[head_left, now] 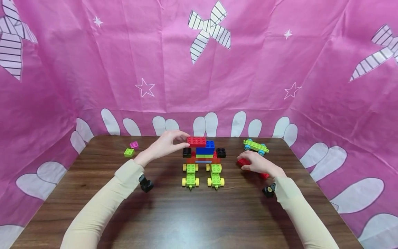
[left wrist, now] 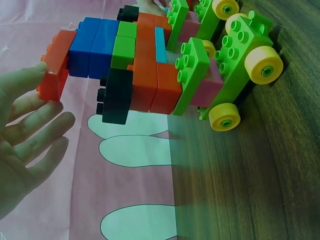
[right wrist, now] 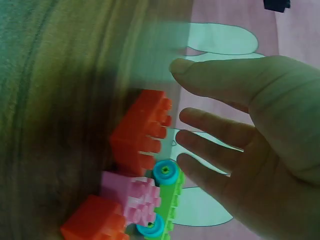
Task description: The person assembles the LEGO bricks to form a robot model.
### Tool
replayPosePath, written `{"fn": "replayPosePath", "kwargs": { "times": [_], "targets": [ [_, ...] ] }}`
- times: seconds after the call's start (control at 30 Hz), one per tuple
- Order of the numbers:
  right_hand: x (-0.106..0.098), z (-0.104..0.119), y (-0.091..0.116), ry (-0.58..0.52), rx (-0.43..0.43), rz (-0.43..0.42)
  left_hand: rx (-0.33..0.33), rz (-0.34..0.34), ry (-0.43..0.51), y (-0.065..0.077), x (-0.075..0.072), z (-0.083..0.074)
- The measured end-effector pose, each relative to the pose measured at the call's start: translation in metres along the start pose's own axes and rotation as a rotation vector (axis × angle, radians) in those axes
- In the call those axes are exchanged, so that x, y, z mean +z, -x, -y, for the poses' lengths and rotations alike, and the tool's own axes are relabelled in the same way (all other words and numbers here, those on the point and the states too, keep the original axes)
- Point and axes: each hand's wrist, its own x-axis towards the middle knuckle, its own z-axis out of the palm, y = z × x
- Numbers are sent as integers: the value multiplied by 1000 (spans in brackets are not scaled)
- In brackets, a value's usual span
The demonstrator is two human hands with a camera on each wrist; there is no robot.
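My left hand (head_left: 169,143) pinches the left end of a red toy brick (head_left: 196,141) between thumb and fingers. That brick sits at the top of a built figure, against the blue bricks (left wrist: 95,47) and overhanging to the left. Below come green and red bricks, with a black brick (head_left: 187,152) on the left and another black brick (head_left: 221,153) on the right. Two green wheeled bases (head_left: 190,176) with yellow wheels carry the figure. My right hand (head_left: 256,160) hovers, fingers spread and holding nothing, over a loose red brick (right wrist: 140,132) on the table.
Beside the loose red brick are a pink brick (right wrist: 122,192) and a second red brick (right wrist: 90,220). Behind them stands a green base with blue wheels (head_left: 255,146). At the back left of the wooden table (head_left: 199,214) lie a magenta brick (head_left: 134,145) and a lime brick (head_left: 129,152).
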Motion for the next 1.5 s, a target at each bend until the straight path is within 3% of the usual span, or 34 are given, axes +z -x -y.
{"fn": "replayPosePath", "kwargs": {
  "times": [0.17,0.4,0.53,0.7,1.0,1.5],
  "targets": [
    [6,1,1,-5,16,4,1,0,-5,-1,1,-1],
    [11,7,3,-30,-43,-54,7,-7,-16,-1,1,0],
    [13,9,4,-32,14,-72,3,-8,-13,-1,2,0],
    [17,8,6,-42,88,-24,-1,-7,-12,0,2,1],
    [23,6,9,-44,58,-19,9,-15,-13,0,1,1],
    [30,9,19,-40,147,-91,-4,-18,-10,1,3,2]
  ]
}}
